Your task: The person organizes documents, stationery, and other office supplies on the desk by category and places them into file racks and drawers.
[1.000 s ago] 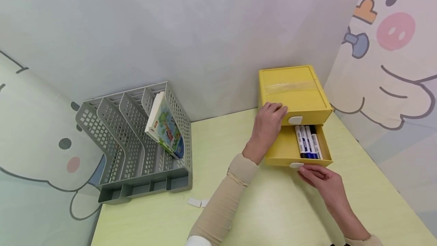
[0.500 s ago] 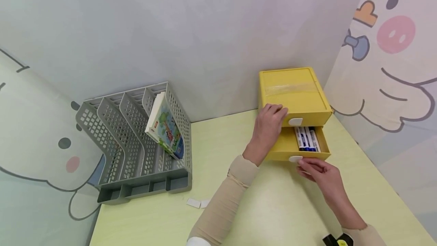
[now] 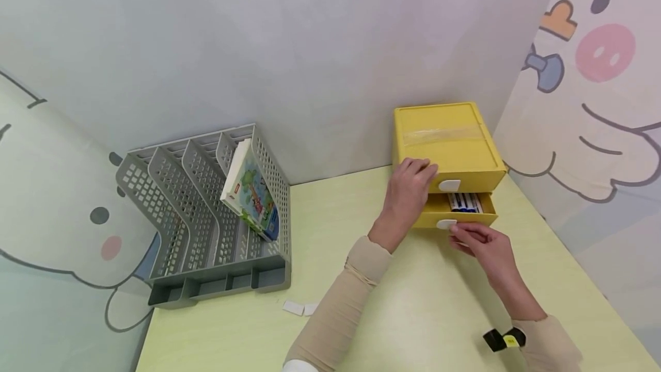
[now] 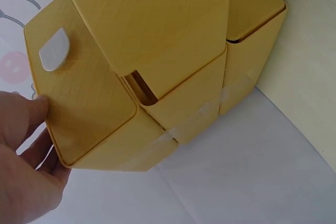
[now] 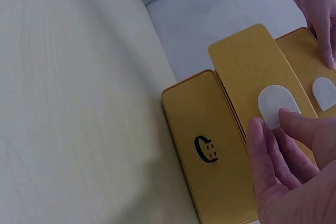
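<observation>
A yellow drawer box (image 3: 439, 131) stands against the back wall, clear tape across its top. My left hand (image 3: 408, 188) grips its top front edge at the left corner. Below, a lower drawer (image 3: 428, 221) is partly pulled out, with several white markers (image 3: 466, 202) lying at its right side. My right hand (image 3: 482, 243) pinches this drawer's white tab handle (image 5: 275, 106) between thumb and fingers. Above it, the top drawer (image 4: 89, 87) is closed, with its own white tab (image 4: 55, 51). Another drawer (image 5: 205, 150), bearing a black mark, sits closed underneath.
At the left stands a grey perforated file rack (image 3: 206, 205) with books (image 3: 253, 194) leaning in its right slot. Small white pieces (image 3: 293, 307) lie on the pale table near the left forearm. A black and yellow device (image 3: 505, 340) is beside the right wrist.
The marker drawer has slid inward, pushed by my right hand on its handle, and less of the markers shows. My left hand stays at the box's top corner.
</observation>
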`<state>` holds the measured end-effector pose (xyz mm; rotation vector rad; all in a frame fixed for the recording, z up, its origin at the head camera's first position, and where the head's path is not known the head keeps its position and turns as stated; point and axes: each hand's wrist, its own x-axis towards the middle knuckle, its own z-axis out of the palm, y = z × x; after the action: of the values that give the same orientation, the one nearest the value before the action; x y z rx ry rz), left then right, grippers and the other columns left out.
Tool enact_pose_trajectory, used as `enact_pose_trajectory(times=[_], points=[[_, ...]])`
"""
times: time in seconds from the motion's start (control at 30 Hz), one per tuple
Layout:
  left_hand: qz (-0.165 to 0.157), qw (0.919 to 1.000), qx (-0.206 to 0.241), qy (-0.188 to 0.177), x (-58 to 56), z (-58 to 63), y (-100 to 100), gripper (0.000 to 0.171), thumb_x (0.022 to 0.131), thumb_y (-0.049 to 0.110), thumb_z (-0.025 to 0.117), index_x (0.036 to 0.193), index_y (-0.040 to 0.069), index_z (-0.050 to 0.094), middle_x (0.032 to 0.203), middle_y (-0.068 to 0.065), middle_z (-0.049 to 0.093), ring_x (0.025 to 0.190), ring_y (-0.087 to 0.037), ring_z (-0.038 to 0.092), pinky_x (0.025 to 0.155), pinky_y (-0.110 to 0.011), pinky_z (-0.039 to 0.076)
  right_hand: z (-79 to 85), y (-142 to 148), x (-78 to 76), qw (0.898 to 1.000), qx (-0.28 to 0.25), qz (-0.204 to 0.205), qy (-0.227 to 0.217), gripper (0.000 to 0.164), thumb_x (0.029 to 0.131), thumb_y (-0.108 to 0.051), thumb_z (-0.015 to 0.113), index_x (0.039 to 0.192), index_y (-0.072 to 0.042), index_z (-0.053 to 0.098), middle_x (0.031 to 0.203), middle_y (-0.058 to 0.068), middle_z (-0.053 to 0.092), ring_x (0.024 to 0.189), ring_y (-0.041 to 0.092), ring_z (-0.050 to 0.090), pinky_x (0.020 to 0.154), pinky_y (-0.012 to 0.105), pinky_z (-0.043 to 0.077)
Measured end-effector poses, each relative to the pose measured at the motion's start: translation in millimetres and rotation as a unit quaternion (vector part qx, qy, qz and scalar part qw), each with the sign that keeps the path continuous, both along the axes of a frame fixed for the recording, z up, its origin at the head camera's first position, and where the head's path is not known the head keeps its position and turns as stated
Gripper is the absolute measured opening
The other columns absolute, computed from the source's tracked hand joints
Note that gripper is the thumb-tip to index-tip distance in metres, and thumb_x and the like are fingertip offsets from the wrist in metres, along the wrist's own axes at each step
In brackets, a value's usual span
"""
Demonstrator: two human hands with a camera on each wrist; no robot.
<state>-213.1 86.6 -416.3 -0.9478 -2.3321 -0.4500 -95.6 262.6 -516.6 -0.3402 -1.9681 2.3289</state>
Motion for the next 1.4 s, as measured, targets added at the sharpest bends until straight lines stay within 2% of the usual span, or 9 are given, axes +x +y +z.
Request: enact_pose_trajectory(times=[0.47, 0.67, 0.97, 1.17, 1.4], points=[[-0.002, 0.9999, -0.012, 0.002, 0.3, 0.1, 1.4, 0.020, 0.104, 0.024, 0.063, 0.115, 0.019, 0.079, 0.118, 0.004, 0.073, 0.109, -0.013, 0.064, 0.099, -0.018, 0.047, -1.7, 8.4, -31.6, 1.000, 0.003, -0.008, 0.015, 0.023, 0.095, -0.014, 0.076, 0.111, 0.002, 0.074, 0.099, 0.006, 0.079, 0.086, 0.017, 0.077, 0.079, 0.034, 0.059], [0.001, 0.9996, -0.020, 0.018, -0.8, -1.2, 2.6, 0.018, 0.103, 0.024, 0.065, 0.114, 0.020, 0.079, 0.117, 0.004, 0.073, 0.108, -0.012, 0.064, 0.098, -0.018, 0.047, -3.0, 9.7, -42.7, 1.000, -0.013, -0.025, 0.014, 0.022, 0.094, -0.012, 0.077, 0.110, 0.002, 0.074, 0.095, 0.005, 0.079, 0.083, 0.014, 0.077, 0.077, 0.032, 0.060], [-0.007, 0.9997, 0.005, 0.022, -2.2, -1.6, 1.3, 0.019, 0.104, 0.023, 0.064, 0.112, 0.018, 0.080, 0.114, 0.003, 0.074, 0.107, -0.014, 0.065, 0.099, -0.018, 0.047, -3.7, 7.9, -44.0, 1.000, -0.005, -0.024, 0.012, 0.025, 0.093, -0.013, 0.077, 0.112, 0.004, 0.073, 0.096, 0.003, 0.079, 0.086, 0.014, 0.077, 0.076, 0.032, 0.061], [-0.006, 0.9997, -0.003, 0.022, -3.1, -3.3, 1.0, 0.019, 0.104, 0.024, 0.064, 0.112, 0.018, 0.080, 0.114, 0.003, 0.074, 0.107, -0.013, 0.065, 0.100, -0.017, 0.047, -19.0, 9.3, -37.9, 0.999, 0.023, -0.015, -0.034, 0.035, 0.095, -0.012, 0.076, 0.121, 0.010, 0.067, 0.094, -0.003, 0.079, 0.086, 0.012, 0.076, 0.077, 0.031, 0.060], [-0.012, 0.9997, 0.013, 0.017, -3.4, -3.5, 0.5, 0.018, 0.103, 0.023, 0.065, 0.111, 0.017, 0.080, 0.114, 0.002, 0.074, 0.106, -0.014, 0.065, 0.099, -0.018, 0.047, -34.5, 5.4, -39.7, 0.993, 0.092, 0.002, -0.069, 0.048, 0.098, -0.014, 0.072, 0.132, 0.016, 0.056, 0.093, -0.010, 0.076, 0.084, 0.006, 0.074, 0.077, 0.027, 0.060]])
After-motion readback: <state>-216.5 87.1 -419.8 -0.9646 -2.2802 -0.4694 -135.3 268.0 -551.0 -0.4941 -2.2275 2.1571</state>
